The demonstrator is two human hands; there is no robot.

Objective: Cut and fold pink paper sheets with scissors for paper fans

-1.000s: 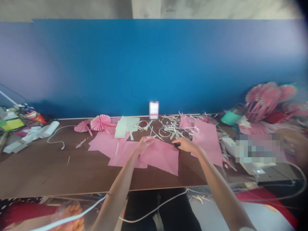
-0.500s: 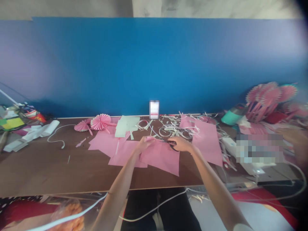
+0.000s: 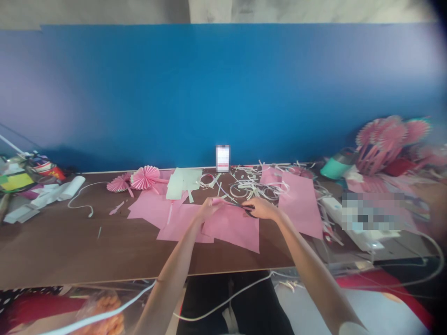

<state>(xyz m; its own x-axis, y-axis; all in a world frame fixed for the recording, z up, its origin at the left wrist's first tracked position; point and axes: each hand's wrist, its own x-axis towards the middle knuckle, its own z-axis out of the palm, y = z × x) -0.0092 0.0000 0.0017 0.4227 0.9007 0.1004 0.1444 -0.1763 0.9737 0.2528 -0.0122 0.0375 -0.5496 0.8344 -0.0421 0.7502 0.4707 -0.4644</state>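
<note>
My left hand (image 3: 209, 209) pinches the top edge of a pink paper sheet (image 3: 232, 230) lying on the brown tabletop (image 3: 87, 246). My right hand (image 3: 261, 209) grips a pair of dark scissors (image 3: 246, 208), mostly hidden by the fingers, with the blades along that same edge. The two hands are close together. Under the sheet lie further pink sheets (image 3: 150, 207), and another pink sheet (image 3: 300, 204) lies to the right of my right hand.
Pink pleated paper fans (image 3: 145, 177) and a pale green paper piece (image 3: 183, 183) lie at the back. A pile of white paper strips (image 3: 258, 188) lies behind my hands. A white cable (image 3: 80, 200) runs on the left. Cluttered craft items (image 3: 377, 149) fill the right.
My right hand and the scissors have shifted left toward my left hand, and the blades now lie further along the sheet's top edge. My left hand has barely moved.
</note>
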